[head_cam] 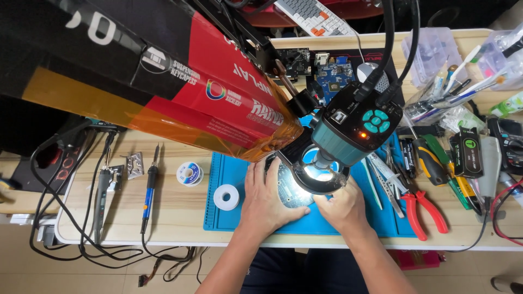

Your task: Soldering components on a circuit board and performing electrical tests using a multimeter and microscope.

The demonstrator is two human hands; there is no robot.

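On a blue work mat point(229, 218) spread over a light wooden table point(180, 218), a dark circuit board point(291, 190) lies under the lit ring lamp point(321, 175) of a teal microscope camera point(354, 133). Both bare hands rest on the mat at the board's edges. The left hand point(267, 198) lies flat along the board's left side, fingers spread and touching it. The right hand point(340, 204) sits at the board's lower right, under the ring lamp; its fingertips are hidden, so whether it pinches the board cannot be told. Neither hand lifts the board. Just left of the left hand lies a white roll of tape point(226, 196), and farther left a spool of solder point(190, 173) and a blue soldering iron point(150, 188). Right of the right hand lie red-handled pliers point(422, 209) and tweezers point(381, 182). A red and black box point(180, 81) hangs over the upper left
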